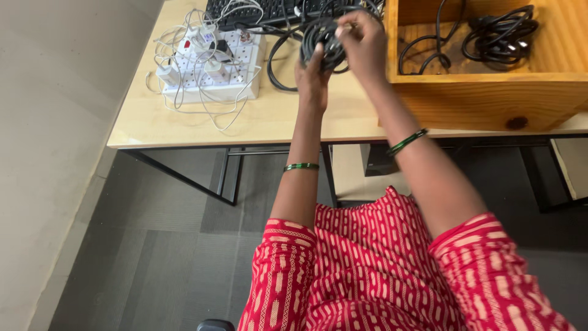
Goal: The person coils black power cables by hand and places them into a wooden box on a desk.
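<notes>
Holding the black cable coil [324,43] tight in the left hand [312,76], the right hand [362,38] grips it too; keeping loops even looks best.

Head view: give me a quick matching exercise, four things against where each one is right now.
Things:
1. black cable coil
2. white power strip
3. wooden box
4. black keyboard

Places:
A. top edge of the table, behind the power strip
B. held between the left hand and right hand
C. right side of the table, with black cables inside
D. left part of the table, with white plugs and cords in it

Pairs: 1-B, 2-D, 3-C, 4-A
</notes>
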